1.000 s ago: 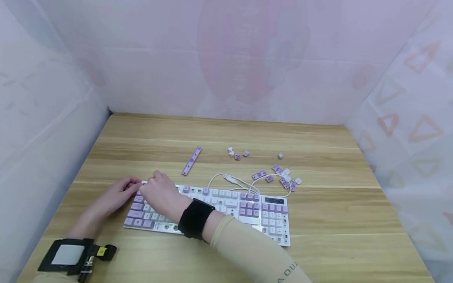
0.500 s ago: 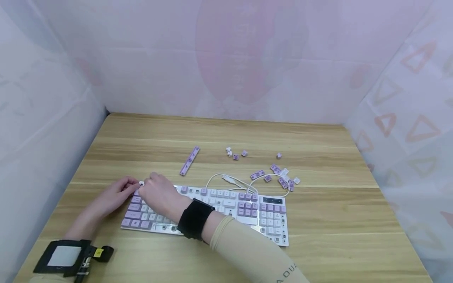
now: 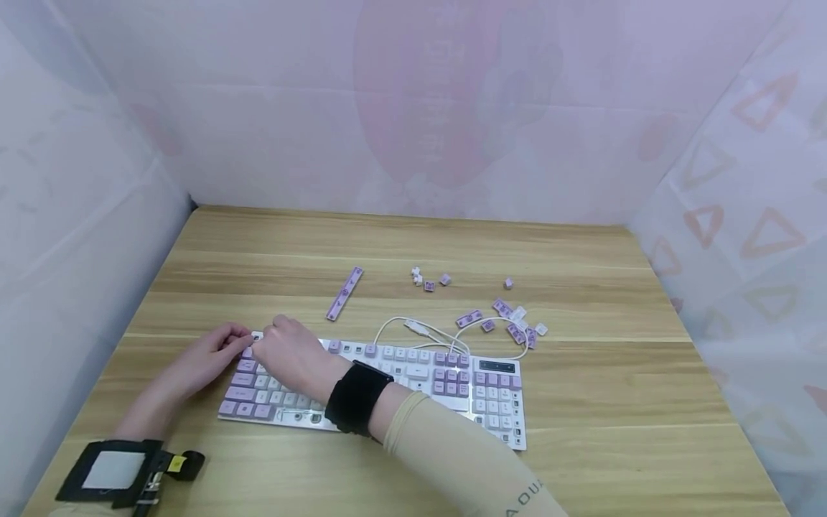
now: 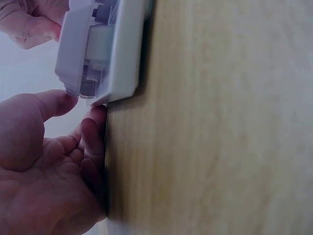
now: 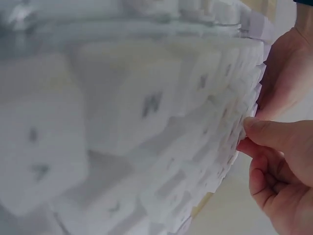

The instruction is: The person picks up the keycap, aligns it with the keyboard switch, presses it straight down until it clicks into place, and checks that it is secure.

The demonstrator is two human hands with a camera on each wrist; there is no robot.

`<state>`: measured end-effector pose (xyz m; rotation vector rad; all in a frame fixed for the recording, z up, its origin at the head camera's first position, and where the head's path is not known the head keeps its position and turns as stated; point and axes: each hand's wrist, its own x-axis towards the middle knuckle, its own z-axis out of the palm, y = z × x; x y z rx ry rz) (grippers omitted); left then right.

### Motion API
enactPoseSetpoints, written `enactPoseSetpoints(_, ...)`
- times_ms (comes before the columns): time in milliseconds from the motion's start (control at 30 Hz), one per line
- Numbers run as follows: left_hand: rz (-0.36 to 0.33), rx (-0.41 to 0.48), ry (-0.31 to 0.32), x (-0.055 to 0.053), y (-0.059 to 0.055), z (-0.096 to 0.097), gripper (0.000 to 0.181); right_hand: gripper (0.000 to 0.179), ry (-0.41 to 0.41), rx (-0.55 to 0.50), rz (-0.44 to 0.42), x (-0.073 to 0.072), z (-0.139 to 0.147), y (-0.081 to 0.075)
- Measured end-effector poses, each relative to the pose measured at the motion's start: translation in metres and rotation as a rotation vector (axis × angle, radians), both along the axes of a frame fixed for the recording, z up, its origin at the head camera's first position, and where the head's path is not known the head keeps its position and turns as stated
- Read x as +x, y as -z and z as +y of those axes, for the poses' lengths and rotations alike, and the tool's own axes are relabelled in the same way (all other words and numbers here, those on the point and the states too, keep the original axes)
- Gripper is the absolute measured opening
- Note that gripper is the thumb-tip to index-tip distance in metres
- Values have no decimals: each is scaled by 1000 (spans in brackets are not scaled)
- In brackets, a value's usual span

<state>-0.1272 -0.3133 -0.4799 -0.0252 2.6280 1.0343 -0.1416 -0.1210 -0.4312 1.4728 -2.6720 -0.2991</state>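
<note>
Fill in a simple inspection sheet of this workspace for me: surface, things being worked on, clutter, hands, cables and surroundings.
Surface: wood-grain table; no damage seen.
Job's things: white-and-purple keyboard, several keys missing, with bare sockets along its near edge; a long purple keycap lies behind it.
Clutter: small loose keycaps scattered behind the keyboard; otherwise nothing seen.
Hands: left hand holds the keyboard's far left corner; right hand works at the keys beside it, fingers curled; whether it grips a keycap is unclear.
Cables: white cable with a plug, looped behind the keyboard, partly among the keycaps.
Surroundings: pale patterned sheets behind and at both sides.
</note>
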Motion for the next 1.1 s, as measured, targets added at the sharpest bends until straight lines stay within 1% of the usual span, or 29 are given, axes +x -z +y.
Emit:
enactPoseSetpoints(100, -7, 3, -5, 0, -1, 0, 57, 23, -27, 18, 13, 0, 3, 0)
enactPoseSetpoints(200, -10, 8, -10, 0, -2, -1, 58, 24, -70, 33, 54, -1, 5, 0)
enactPoseSetpoints(300, -6, -7, -12, -1, -2, 0, 58, 25, -107, 67, 70, -1, 9, 0)
enactPoseSetpoints(467, -11, -22, -18, -1, -1, 2, 57, 33, -141, 130, 36, 1, 20, 0)
enactPoseSetpoints(533, -15, -20, -20, -1, -1, 3, 56, 38, -133, 145, 24, 2, 25, 1)
enactPoseSetpoints(767, -21, -9, -24, -1, 2, 5, 57, 49, -58, 232, -4, 7, 35, 2)
enactPoseSetpoints(933, -7, -27, -11, 0, 0, 5, 57, 52, -63, 267, -27, 7, 39, 6)
enactPoseSetpoints(1100, 6, -19, 0, 1, -2, 4, 54, 54, -49, 262, -73, 9, 38, 7)
